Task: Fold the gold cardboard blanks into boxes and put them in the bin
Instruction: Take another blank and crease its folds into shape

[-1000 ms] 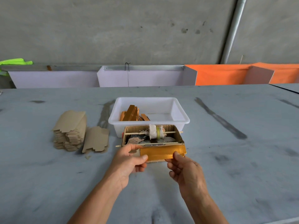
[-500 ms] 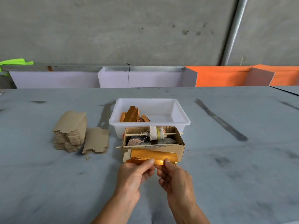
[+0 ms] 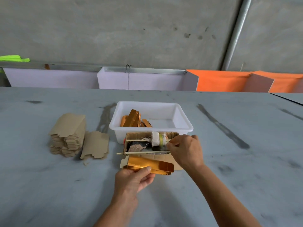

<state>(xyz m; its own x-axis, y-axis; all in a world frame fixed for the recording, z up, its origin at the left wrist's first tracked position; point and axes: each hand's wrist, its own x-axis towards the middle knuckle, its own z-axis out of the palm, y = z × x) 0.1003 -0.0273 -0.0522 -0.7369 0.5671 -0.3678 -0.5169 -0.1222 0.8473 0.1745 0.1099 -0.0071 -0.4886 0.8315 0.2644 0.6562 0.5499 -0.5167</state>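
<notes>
Below the white bin, left hand pinches the half-folded gold blank; right hand pinches the tape holder's stick; keeping the blank steady should help.

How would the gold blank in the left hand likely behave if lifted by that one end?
The gold blank looks like thin, creased card, so it is probably light and may flex along its folds. Its glossy face could slip in the left hand, which pinches only one edge.

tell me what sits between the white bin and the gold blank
In the head view, an open cardboard box holding a tape roll on a stick sits between the bin and the blank.
</notes>
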